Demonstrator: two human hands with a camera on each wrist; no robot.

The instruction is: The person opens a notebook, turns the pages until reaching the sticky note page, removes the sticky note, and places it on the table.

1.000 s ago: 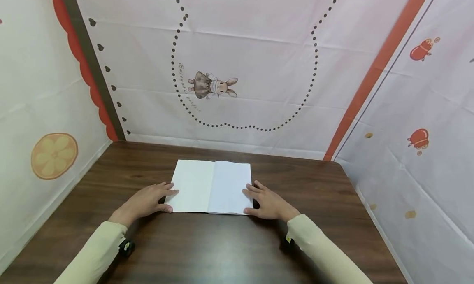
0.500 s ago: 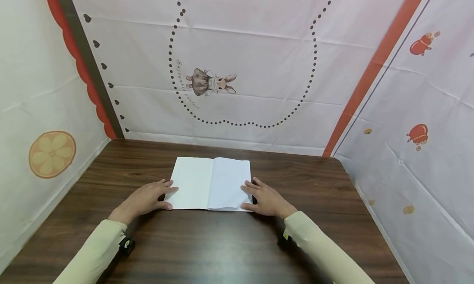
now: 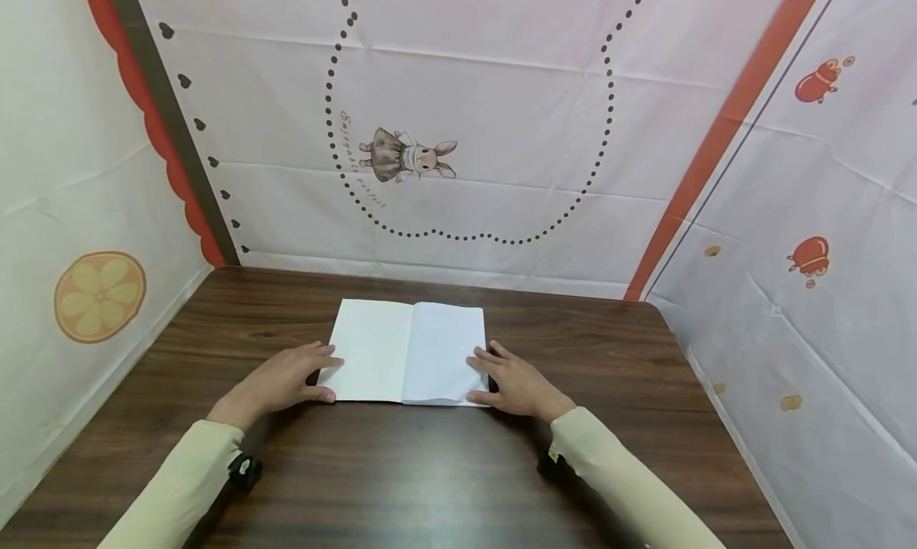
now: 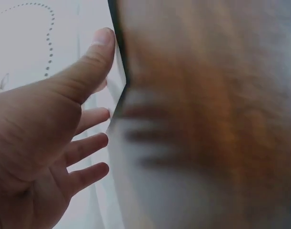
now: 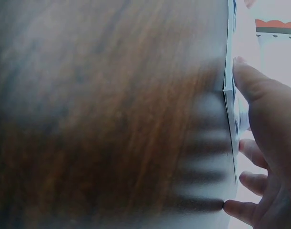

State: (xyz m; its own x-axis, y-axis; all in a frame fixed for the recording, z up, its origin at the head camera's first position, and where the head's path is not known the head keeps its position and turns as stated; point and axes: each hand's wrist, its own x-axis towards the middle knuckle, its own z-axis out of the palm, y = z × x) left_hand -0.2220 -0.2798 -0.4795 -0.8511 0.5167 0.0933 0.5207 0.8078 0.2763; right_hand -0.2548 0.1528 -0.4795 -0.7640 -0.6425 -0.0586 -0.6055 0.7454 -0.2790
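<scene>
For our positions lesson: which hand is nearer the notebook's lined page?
Right. The right hand touches the lined page; the left hand touches the plain page opposite.

Notebook (image 3: 372, 350) lies on the table (image 3: 430, 493). Left hand (image 3: 281, 383) rests at its left edge, right hand (image 3: 521, 383) at its right edge. Cloth backdrop (image 3: 516, 159) hangs behind the table.

From where I stand, the person wears long, pale yellow sleeves, the left sleeve (image 3: 168, 485) and right sleeve (image 3: 630, 477) both ending at the wrist. Under each cuff sits something small and black, the left device (image 3: 245, 473) and right device (image 3: 550, 466) (each with a yellowish mark), and the left hand (image 3: 275, 383) and right hand (image 3: 521, 386) are bare.
</scene>
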